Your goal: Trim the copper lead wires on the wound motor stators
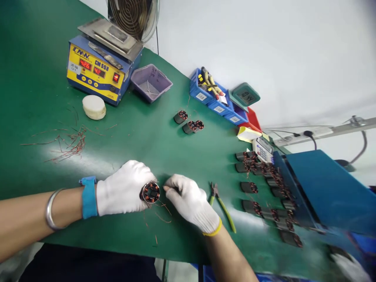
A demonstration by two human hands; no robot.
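Note:
My left hand (126,190), in a white glove, is wrapped round a motor stator (151,192). The stator's round end, with copper windings and a dark core, faces up toward me. Loose copper wire ends hang from it on its lower right side. Just right of the stator, my right hand (190,201), also gloved, has its fingers curled and thumb and forefinger pinched together; what they hold, if anything, is too small to make out. Green-handled cutting pliers (222,206) lie on the green table (126,137) beside my right hand.
Several stators (249,187) stand in rows at right, by a blue machine (331,188); three more (190,126) sit farther back. Wire scraps (75,145), a solder pot (102,70), a purple tray (151,82) and blue bins (202,88) surround the work area. Another person's blurred gloved hand (349,266) appears lower right.

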